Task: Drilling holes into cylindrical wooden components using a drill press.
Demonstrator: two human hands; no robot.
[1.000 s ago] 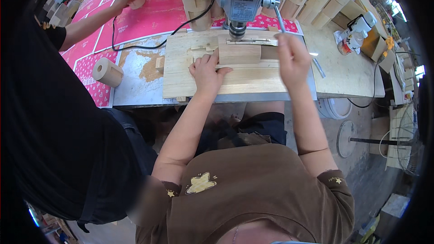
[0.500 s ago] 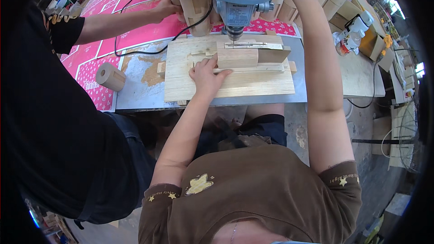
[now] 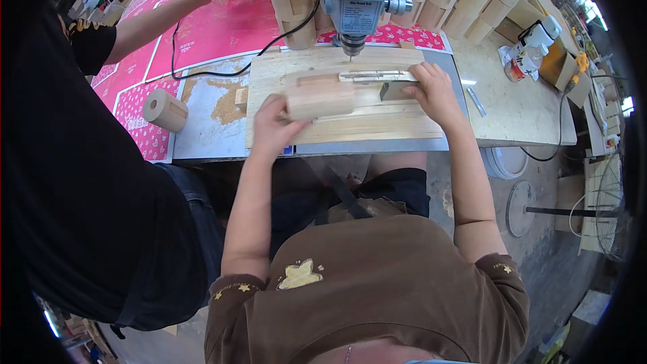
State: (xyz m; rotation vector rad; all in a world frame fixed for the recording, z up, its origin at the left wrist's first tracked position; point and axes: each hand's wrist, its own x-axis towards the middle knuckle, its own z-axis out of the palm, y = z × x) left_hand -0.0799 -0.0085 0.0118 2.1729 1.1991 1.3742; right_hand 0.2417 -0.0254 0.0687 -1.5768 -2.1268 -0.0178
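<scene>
My left hand (image 3: 273, 127) grips the left end of a pale, rounded wooden block (image 3: 322, 100), which is smeared by motion. The block lies over a flat wooden board (image 3: 377, 131) below the bench drill (image 3: 357, 13). To its right, my right hand (image 3: 435, 91) pinches the right end of a dark flat piece (image 3: 393, 91); a pale narrow strip (image 3: 374, 76) runs behind it to the same fingers. Block and dark piece are apart. The drill bit (image 3: 351, 58) hangs above the board, behind the block.
A wooden cylinder with a centre hole (image 3: 165, 110) lies at left near sawdust (image 3: 229, 109). Stacked wooden cylinders (image 3: 465, 0) stand behind the drill. A black cable (image 3: 269, 47) crosses the table. Beside me, a co-worker's arm (image 3: 162, 20) reaches toward the stacks. Bottles (image 3: 529, 57) stand at right.
My right hand has come down from beside the drill head to the dark piece. My left hand has moved left with the wooden block, off the dark piece. The co-worker's hand has moved up and left.
</scene>
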